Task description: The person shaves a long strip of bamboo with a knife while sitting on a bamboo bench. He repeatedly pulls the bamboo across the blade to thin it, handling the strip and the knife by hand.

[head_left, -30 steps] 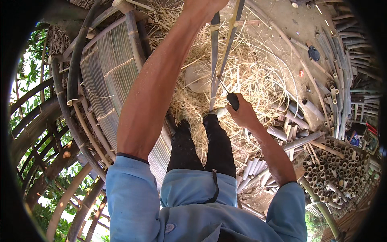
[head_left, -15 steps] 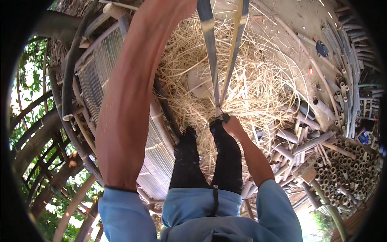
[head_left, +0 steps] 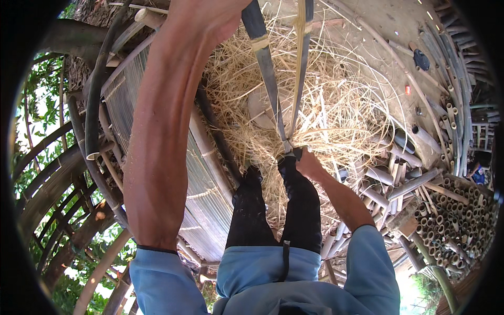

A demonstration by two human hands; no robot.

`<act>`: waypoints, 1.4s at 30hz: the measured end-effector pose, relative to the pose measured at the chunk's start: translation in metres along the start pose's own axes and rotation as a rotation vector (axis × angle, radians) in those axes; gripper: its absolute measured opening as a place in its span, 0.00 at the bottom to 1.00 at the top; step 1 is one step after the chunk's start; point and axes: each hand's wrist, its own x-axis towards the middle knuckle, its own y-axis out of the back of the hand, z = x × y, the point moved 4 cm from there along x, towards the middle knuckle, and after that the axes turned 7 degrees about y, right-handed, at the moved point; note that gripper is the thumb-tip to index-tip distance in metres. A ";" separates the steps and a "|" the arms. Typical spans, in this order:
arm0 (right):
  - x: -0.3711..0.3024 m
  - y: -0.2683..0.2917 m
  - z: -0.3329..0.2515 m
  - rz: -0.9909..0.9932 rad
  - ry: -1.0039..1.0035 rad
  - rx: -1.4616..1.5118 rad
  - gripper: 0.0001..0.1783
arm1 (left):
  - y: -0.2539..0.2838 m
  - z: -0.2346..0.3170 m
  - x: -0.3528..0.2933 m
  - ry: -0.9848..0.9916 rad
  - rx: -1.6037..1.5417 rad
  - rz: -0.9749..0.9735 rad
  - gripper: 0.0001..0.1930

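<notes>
A long bamboo strip (head_left: 268,73), dark green on the outside, runs down from the top edge in front of me. It is split into two lengths that spread apart upward, the second length (head_left: 301,58) showing a pale yellow face. They meet just above my right knee. There my right hand (head_left: 311,165) is closed around the dark handle of a knife (head_left: 297,153), its blade mostly hidden at the joint. My left arm reaches far forward; only the heel of my left hand (head_left: 231,25) shows beside the strip, its fingers cut off by the top edge.
Pale bamboo shavings (head_left: 336,100) cover the ground around my feet. A slatted bamboo panel (head_left: 202,215) lies along my left. Cut bamboo tubes (head_left: 446,226) are stacked at right, with long poles (head_left: 443,94) beyond. A curved bamboo railing (head_left: 47,173) stands far left.
The two lengths of the strip have shifted slightly left at the top, and my left hand with them. The right hand stays by the knee, a little lower and farther right.
</notes>
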 end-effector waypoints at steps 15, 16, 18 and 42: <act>0.002 -0.020 0.038 -0.058 -0.070 -0.138 0.20 | 0.012 -0.006 -0.002 -0.033 -0.027 0.062 0.14; 0.000 -0.009 0.032 -0.099 -0.025 -0.236 0.21 | 0.017 -0.007 -0.002 -0.028 -0.050 0.089 0.14; -0.003 -0.004 0.037 -0.126 0.015 -0.343 0.24 | 0.006 0.004 -0.009 -0.009 -0.046 0.080 0.13; -0.052 -0.038 0.033 -0.169 -0.216 0.024 0.33 | 0.051 0.000 -0.044 -0.001 -0.110 0.097 0.12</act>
